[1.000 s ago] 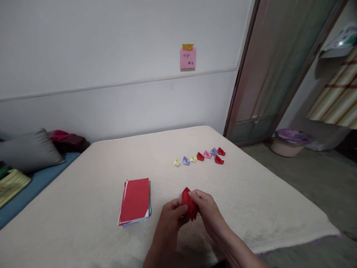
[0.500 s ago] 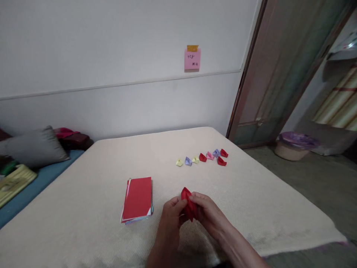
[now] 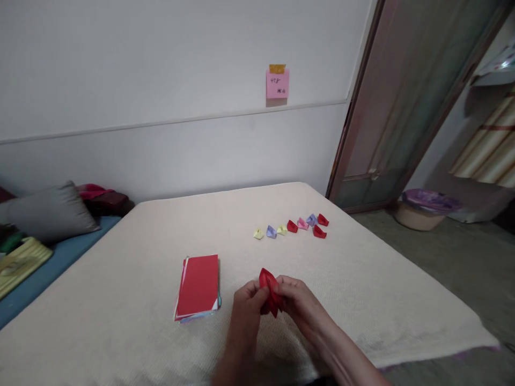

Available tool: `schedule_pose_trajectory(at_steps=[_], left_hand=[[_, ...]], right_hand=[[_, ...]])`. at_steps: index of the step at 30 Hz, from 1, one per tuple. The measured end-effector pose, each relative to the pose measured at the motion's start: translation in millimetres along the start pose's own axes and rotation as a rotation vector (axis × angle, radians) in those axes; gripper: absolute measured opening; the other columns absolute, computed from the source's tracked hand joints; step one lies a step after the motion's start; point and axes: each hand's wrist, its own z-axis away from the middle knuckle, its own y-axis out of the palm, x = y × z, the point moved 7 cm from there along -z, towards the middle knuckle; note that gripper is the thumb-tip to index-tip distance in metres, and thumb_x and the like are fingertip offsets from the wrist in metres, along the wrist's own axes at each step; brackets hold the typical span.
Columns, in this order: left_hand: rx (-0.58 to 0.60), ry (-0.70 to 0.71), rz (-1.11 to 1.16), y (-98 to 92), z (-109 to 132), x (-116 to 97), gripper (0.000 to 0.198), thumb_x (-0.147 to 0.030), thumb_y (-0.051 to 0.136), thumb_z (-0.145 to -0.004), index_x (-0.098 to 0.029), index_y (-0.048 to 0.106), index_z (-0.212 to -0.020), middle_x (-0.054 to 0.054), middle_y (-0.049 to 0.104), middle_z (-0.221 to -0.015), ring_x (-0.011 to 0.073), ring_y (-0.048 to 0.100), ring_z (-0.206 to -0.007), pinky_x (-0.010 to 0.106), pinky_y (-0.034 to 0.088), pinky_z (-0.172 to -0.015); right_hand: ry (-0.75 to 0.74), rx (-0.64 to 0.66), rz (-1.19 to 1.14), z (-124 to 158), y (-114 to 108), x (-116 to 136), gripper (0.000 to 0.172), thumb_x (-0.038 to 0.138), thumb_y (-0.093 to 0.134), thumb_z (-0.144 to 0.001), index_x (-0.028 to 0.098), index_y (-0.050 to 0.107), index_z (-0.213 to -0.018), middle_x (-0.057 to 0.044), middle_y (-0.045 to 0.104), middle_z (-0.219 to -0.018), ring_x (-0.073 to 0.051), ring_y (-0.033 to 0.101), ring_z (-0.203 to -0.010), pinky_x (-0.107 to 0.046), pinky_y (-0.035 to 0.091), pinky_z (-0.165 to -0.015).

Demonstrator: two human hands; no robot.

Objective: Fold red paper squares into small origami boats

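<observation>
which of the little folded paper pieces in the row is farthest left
The pale yellow folded piece, at the row's left end, beside a lavender piece; the red ones sit toward the right.

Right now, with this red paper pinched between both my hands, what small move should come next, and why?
Probably press the next crease: the red folded paper is pinched between left hand and right hand and looks unfinished beside the finished folded pieces lined up on the bed.

A home bedroom: covered mattress, grey pillow, doorway beyond.

Head-worn camera looks forward and down, close over the bed.
</observation>
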Motion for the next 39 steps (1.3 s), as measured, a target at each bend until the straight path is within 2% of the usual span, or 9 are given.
schedule_pose_trajectory(at_steps=[4,8,11,14,17,23,31,34,39], left_hand=[[-0.015,-0.002,-0.015,0.3,0,2,0.025,-0.037,0.063,-0.07,-0.013,0.057,-0.063,-0.002,0.05,-0.053,0.0094,0.042,-0.051,0.022,0.033,-0.049],[0.03,-0.097,0.147,6.1,12,-4,0.024,-0.041,0.06,-0.072,-0.016,0.058,-0.073,-0.001,0.053,-0.066,0.0111,0.048,-0.061,0.023,0.038,-0.058],[0.041,-0.166,0.218,6.2,13,0,0.025,-0.041,0.062,-0.069,-0.016,0.058,-0.072,0.0,0.053,-0.068,0.012,0.05,-0.064,0.023,0.039,-0.06],[0.092,-0.196,0.238,8.3,9,8,0.021,-0.033,0.066,-0.066,-0.015,0.057,-0.071,0.0,0.052,-0.066,0.0104,0.047,-0.06,0.023,0.037,-0.058],[0.12,-0.164,0.241,10.6,7,8,0.016,-0.025,0.065,-0.067,-0.013,0.056,-0.067,-0.002,0.048,-0.06,0.0077,0.04,-0.054,0.021,0.032,-0.054],[0.036,-0.121,0.251,7.4,10,-1,0.014,-0.018,0.06,-0.067,-0.016,0.049,-0.059,-0.005,0.039,-0.053,0.0076,0.034,-0.05,0.021,0.027,-0.051],[0.059,-0.141,0.177,7.8,8,0,0.013,-0.02,0.06,-0.066,-0.015,0.049,-0.061,-0.005,0.04,-0.052,0.0072,0.033,-0.049,0.021,0.025,-0.05],[0.038,-0.135,0.092,4.9,5,2,0.016,-0.021,0.06,-0.065,-0.016,0.047,-0.057,-0.006,0.038,-0.048,0.007,0.031,-0.046,0.022,0.022,-0.048],[0.007,-0.132,0.068,1.3,4,3,0.017,-0.023,0.063,-0.064,-0.015,0.049,-0.057,-0.005,0.041,-0.047,0.0073,0.033,-0.046,0.022,0.023,-0.048]], right_hand=[[-0.063,-0.075,0.083,1,-3,3,0.015,0.019,0.059,-0.067,0.015,0.051,-0.055,0.004,0.047,-0.047,-0.009,0.037,-0.045,-0.023,0.025,-0.048],[-0.056,-0.064,-0.086,1,-3,2,0.017,0.022,0.06,-0.069,0.015,0.049,-0.058,0.004,0.047,-0.052,-0.009,0.038,-0.048,-0.023,0.028,-0.05],[-0.053,-0.052,-0.168,0,-4,3,0.018,0.023,0.062,-0.07,0.015,0.049,-0.06,0.004,0.048,-0.056,-0.009,0.041,-0.051,-0.023,0.031,-0.054],[-0.043,-0.06,-0.178,-1,-6,1,0.018,0.021,0.062,-0.07,0.015,0.049,-0.06,0.004,0.047,-0.055,-0.009,0.04,-0.05,-0.023,0.031,-0.054],[-0.047,-0.057,-0.163,-2,-6,-1,0.019,0.02,0.062,-0.07,0.016,0.047,-0.058,0.005,0.045,-0.053,-0.009,0.038,-0.049,-0.023,0.03,-0.052],[-0.021,0.012,-0.179,-1,0,-5,0.011,0.016,0.058,-0.066,0.016,0.049,-0.06,0.003,0.048,-0.057,-0.01,0.042,-0.053,-0.024,0.031,-0.054],[-0.024,0.029,-0.171,-1,4,-5,0.006,0.014,0.057,-0.067,0.015,0.053,-0.063,0.001,0.053,-0.059,-0.012,0.046,-0.055,-0.026,0.035,-0.057],[-0.024,0.036,-0.156,-2,4,-7,0.005,0.014,0.056,-0.069,0.015,0.054,-0.064,0.0,0.054,-0.059,-0.013,0.048,-0.054,-0.027,0.036,-0.058],[-0.017,0.071,-0.16,-2,6,-7,0.003,0.013,0.058,-0.069,0.014,0.055,-0.067,-0.001,0.057,-0.061,-0.014,0.05,-0.056,-0.029,0.037,-0.06]])
